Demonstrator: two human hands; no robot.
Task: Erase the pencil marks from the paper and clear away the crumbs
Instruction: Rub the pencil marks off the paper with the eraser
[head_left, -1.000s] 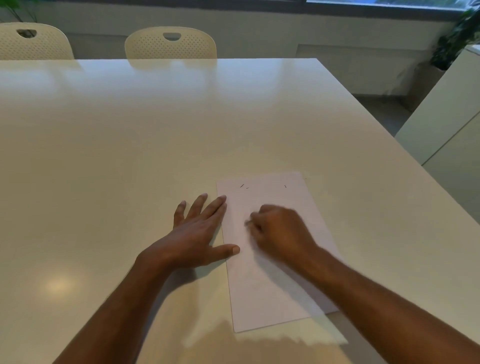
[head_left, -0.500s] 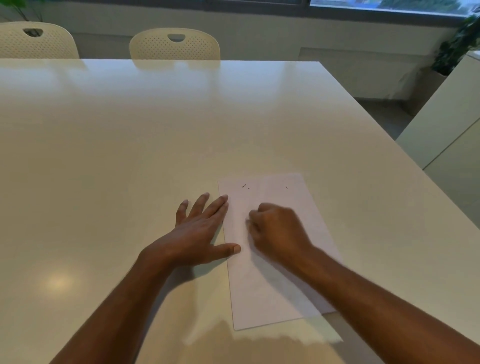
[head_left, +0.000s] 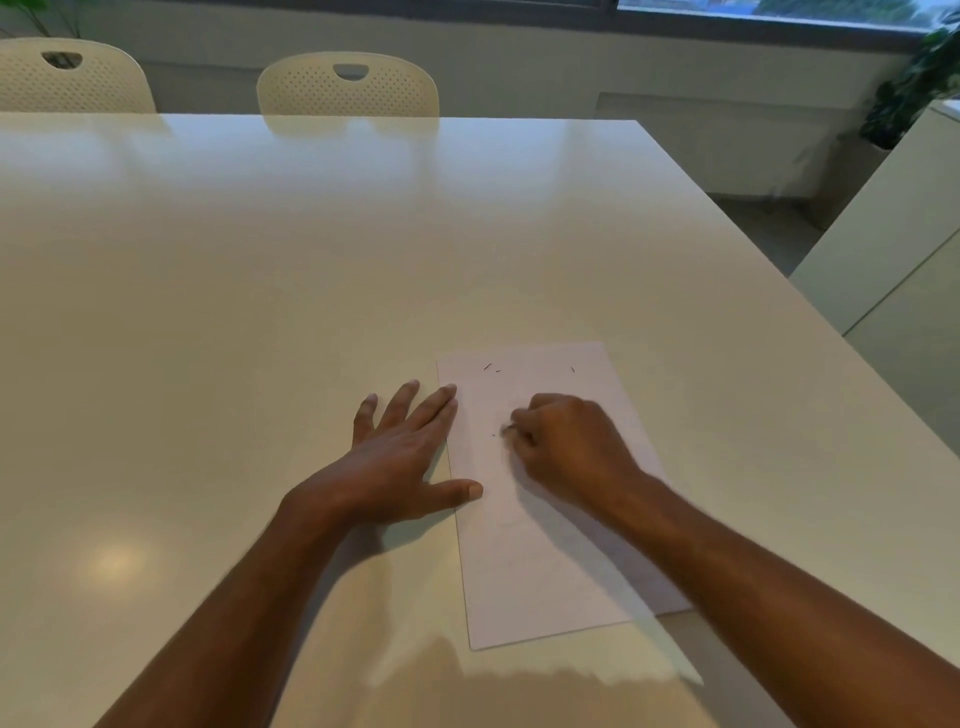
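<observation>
Rubbing out pencil marks on a sheet held flat on the table.

The paper (head_left: 540, 519) lies on the table (head_left: 260, 286) near its front edge. The left hand (head_left: 400, 457) lies flat with straight fingers, pinning the paper's left edge. The right hand (head_left: 566, 447) is curled over mid-sheet, apparently pinching an eraser too hidden to confirm. A few dark specks (head_left: 488, 367) sit near the far edge. Best to rub in short, light strokes away from the pinning hand so the sheet does not crease.

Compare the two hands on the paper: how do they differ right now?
The left hand lies flat with fingers spread; the right hand is curled into a fist. The left sits mostly on the table, only fingertips and thumb on the paper's edge; the right sits on the sheet. Both rest down.
</observation>
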